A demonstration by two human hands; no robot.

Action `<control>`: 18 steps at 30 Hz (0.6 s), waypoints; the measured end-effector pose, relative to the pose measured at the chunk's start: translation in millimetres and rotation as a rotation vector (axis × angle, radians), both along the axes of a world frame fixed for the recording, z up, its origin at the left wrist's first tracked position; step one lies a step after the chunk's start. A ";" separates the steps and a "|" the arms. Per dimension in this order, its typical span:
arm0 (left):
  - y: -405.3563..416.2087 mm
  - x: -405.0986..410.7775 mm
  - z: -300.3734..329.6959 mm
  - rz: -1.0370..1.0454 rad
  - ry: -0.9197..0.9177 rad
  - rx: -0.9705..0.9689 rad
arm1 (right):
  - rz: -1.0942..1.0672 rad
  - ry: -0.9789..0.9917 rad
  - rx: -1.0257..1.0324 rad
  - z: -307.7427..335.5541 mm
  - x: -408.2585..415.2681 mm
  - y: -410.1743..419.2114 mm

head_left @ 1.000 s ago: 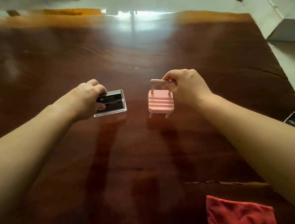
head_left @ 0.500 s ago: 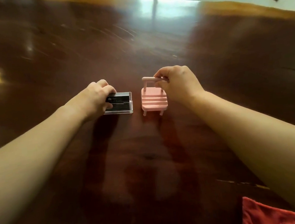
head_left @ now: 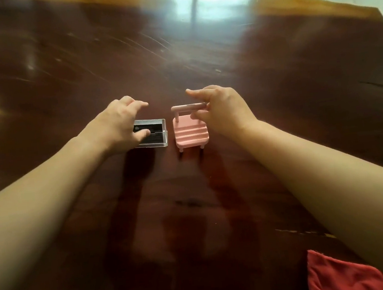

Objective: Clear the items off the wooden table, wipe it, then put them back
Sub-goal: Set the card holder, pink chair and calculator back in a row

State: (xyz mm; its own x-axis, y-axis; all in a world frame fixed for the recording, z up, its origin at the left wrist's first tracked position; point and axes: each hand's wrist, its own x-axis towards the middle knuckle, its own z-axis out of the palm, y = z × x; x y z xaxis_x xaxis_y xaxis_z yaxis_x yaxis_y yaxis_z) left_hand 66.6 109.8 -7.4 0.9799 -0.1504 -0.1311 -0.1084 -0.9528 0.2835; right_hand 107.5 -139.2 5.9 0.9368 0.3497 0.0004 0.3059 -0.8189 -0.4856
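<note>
Fingers of both hands are spread and loosening, so each item looks just set down rather than gripped. Below them lies the wooden table (head_left: 277,111), dark, glossy and broad, filling nearly the whole view, with window glare along its far edge. A red cloth (head_left: 343,275) sits bunched at the near right corner, well apart from the hands, which suggests the wiping is done and the items are going back. The right hand (head_left: 224,110) hovers over a small pink stand (head_left: 190,130) shaped like a tiny suitcase; its thumb and a finger lightly touch the top handle without clamping it. The left hand (head_left: 119,124) is unclenched above a clear plastic box (head_left: 154,134) with a dark insert, thumb resting against its near side. Box and stand sit just beside each other at mid-table, not touching. To finish well, lift both hands straight up so the light stand does not tip on its thin legs. Nothing blocks the way.
</note>
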 end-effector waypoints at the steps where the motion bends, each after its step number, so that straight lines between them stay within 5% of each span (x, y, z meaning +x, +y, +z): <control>1: -4.2 -0.4 6.7 0.004 -0.031 -0.016 | 0.005 0.002 0.002 1.2 -1.6 -3.0; 9: -92.6 4.5 60.6 -0.124 -0.228 -0.140 | -0.109 0.000 0.075 14.6 -23.4 -84.9; 18: -278.7 13.2 61.9 -0.332 -0.078 -0.159 | -0.370 0.024 -0.004 30.7 -63.9 -270.2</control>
